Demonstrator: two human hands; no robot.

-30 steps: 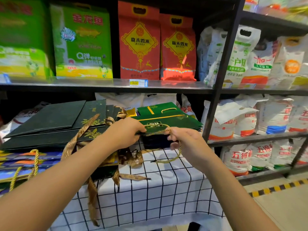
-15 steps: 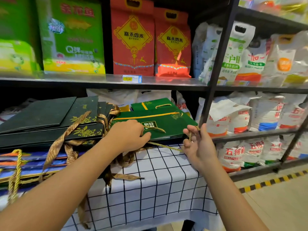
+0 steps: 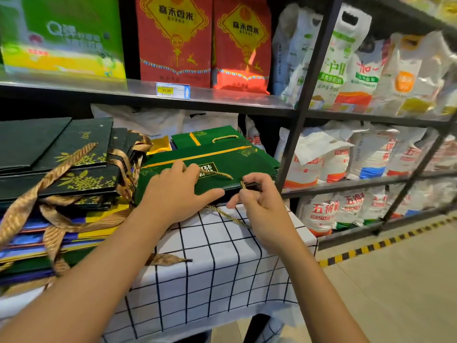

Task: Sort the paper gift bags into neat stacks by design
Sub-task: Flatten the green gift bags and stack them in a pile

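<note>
Two bare forearms reach forward over the tabletop (image 3: 222, 268), which wears a white cloth with a black grid. The left hand (image 3: 173, 194) lies palm down on the near end of the green gift bags (image 3: 210, 164), fingers straight and spread, thumb stretched out along the near edge of the top bag; its grip is flat and pressing, curled round nothing. Just beside it, the right hand (image 3: 259, 206) is curled at the same near edge, thumb and forefinger pinching the gold cord handle (image 3: 223, 215), which trails slack over the cloth below the left thumb.

The green bags lie flat in a stack at the far right part of the tabletop, gold stripe and a dark label panel on the top face, with a second gold cord loop farther back. To the left, touching that stack, is a taller pile of black gift bags (image 3: 81, 179) with gold leaf prints, fanned unevenly, their brown ribbon handles (image 3: 54, 174) spilling down the front. Beneath them sit blue and yellow gift bags (image 3: 81, 233), edges showing.

Behind stands a black metal shelf (image 3: 222, 100) carrying a price tag (image 3: 172, 90), two red rice bags (image 3: 202, 40) and a blurred green box (image 3: 69, 35). To the right, more racks hold white rice sacks (image 3: 346, 157). Yellow-and-black floor tape (image 3: 385, 241) runs along their base.
</note>
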